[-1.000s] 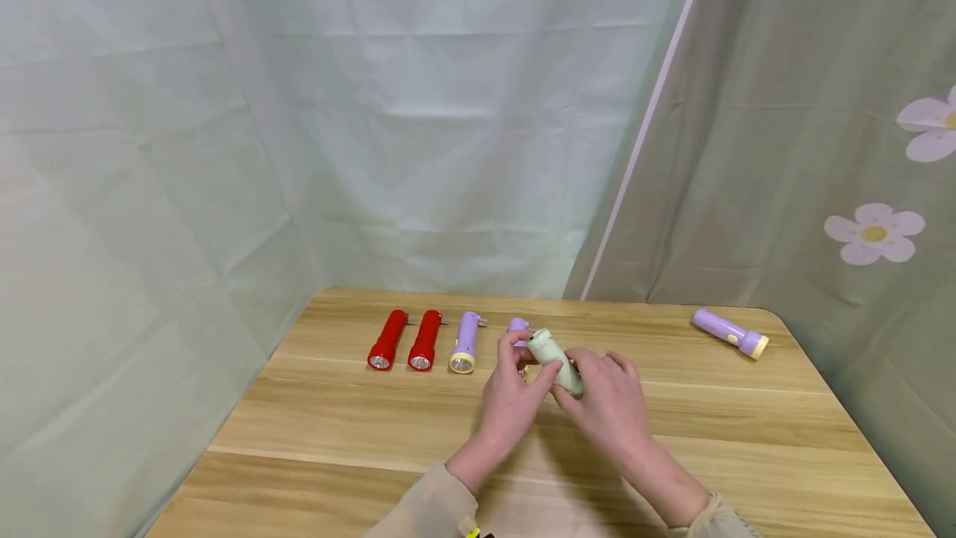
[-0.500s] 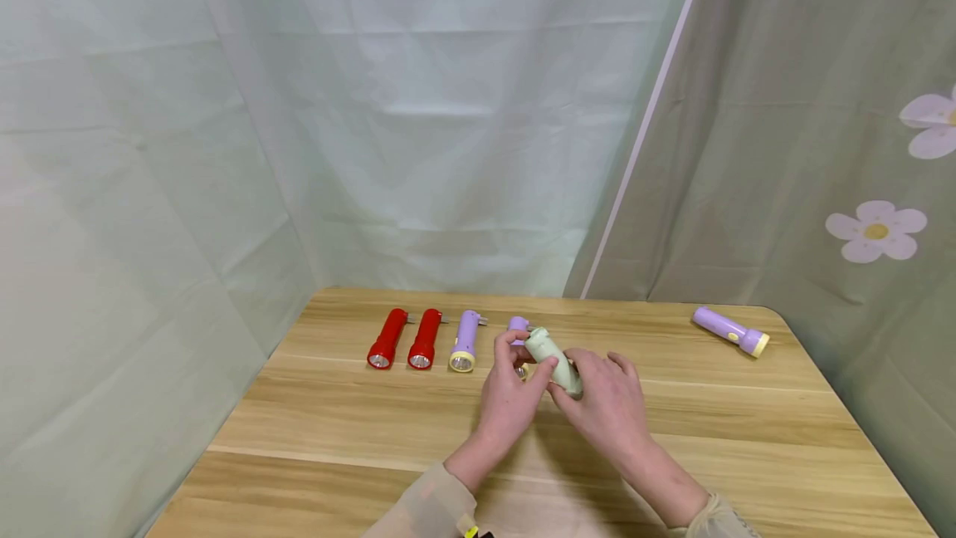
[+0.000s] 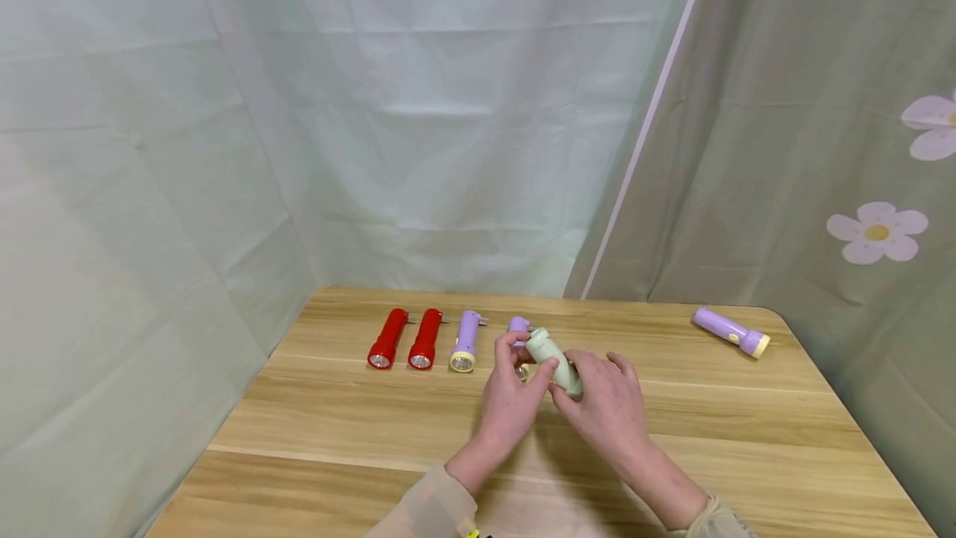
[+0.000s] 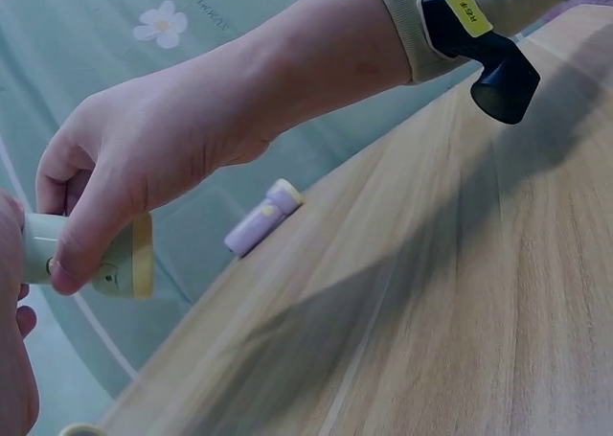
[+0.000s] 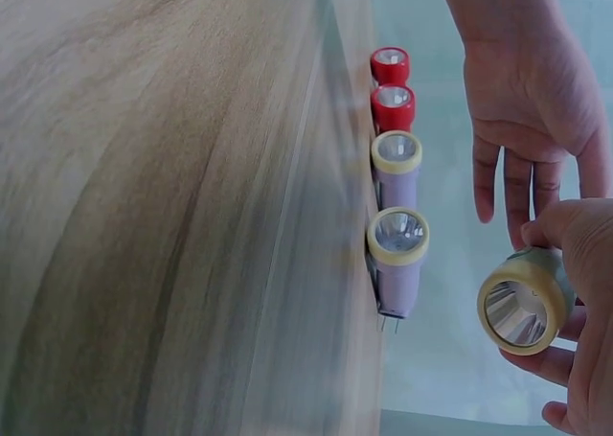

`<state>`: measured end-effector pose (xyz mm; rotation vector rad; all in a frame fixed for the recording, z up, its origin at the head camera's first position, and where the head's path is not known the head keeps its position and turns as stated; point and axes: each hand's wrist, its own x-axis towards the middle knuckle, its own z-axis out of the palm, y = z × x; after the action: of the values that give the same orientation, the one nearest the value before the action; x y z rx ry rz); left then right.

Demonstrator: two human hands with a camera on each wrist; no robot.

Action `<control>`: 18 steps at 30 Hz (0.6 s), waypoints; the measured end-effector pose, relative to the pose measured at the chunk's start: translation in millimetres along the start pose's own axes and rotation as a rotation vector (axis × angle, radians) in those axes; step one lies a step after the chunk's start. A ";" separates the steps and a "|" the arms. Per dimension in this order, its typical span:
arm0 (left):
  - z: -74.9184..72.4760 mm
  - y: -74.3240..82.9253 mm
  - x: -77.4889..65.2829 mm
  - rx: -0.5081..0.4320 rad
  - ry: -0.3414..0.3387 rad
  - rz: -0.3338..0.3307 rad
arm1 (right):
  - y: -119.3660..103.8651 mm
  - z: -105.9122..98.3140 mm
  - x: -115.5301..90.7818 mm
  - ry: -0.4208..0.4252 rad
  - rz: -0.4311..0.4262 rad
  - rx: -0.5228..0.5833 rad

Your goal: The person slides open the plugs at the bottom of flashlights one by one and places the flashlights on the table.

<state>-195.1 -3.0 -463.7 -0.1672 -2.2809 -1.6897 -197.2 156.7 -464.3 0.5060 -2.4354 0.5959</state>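
While the head view looks down, the left hand [image 3: 508, 397] pinches the tail of a pale green, cylindrical flashlight [image 3: 547, 350] between thumb and fingers, and the right hand [image 3: 608, 398] grips its other end, so it tilts between both hands above the wood-grain table [image 3: 358, 447]. Left of the left hand lie two glossy red flashlights [image 3: 426, 339] and a purple flashlight with a yellow rim [image 3: 465, 339]; another purple flashlight [image 3: 519, 324], partly hidden, lies just beyond that hand. Well right of the right hand lies a third purple flashlight [image 3: 729, 332]. In the left wrist view, the right thumb presses the green body near its yellow band [image 4: 143, 256]. In the right wrist view, a silvery reflector [image 5: 517, 313] shows beside the right fingers.
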 end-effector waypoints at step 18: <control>-1.2 -2.6 -3.4 -0.031 -0.003 0.021 | 0.3 -2.2 -0.7 0.029 -0.054 0.004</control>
<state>-192.3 -4.6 -466.8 -0.1998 -2.2474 -1.7163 -195.9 158.2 -463.2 0.5586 -2.3863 0.5815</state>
